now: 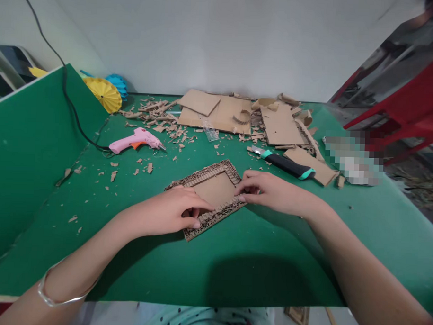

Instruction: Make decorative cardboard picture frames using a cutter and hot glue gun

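A shallow rectangular cardboard tray (212, 191) lies tilted on the green table, its raised borders built from corrugated cardboard strips. Along the near border runs a corrugated cardboard strip (220, 212). My left hand (181, 209) pinches this strip near its left end, thumb outside and fingers over the inner side. At the right corner, my right hand (260, 188) has thumb and fingers closed on the other end of the strip. My fingers partly hide the left border and the right corner.
A pink glue gun (137, 141) with a black cord lies at the left. Behind the right hand is a black and teal utility knife (287, 164). Cardboard pieces (225, 113) and torn scraps cover the back. A green upright panel (35, 161) borders the left side.
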Motion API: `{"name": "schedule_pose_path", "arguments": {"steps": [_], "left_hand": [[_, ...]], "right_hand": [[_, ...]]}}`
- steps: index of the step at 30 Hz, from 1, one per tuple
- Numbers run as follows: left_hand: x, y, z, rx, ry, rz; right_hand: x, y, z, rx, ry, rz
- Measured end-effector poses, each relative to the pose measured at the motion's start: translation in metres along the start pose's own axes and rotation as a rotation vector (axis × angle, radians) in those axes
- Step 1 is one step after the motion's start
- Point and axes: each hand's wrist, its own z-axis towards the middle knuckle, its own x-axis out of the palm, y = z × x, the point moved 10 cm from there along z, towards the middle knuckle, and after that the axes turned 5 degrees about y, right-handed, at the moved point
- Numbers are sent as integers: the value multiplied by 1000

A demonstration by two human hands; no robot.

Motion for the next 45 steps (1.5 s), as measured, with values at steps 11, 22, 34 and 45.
{"name": "schedule_pose_path", "arguments": {"steps": [11,22,34,45], "left_hand": [[-6,6,1,0,-92,-206],[-3,11,3,-57,-77,-171],[-1,10,3,-70,-42,-100],[0,12,0,-86,-25,-92]], "right_hand": [[-21,-2,-5,0,-180,276],[-13,-10,-2,27,-128,192],[-10,-1,-1,8,-65,192],[-7,-2,2,0,-99,152]]}}
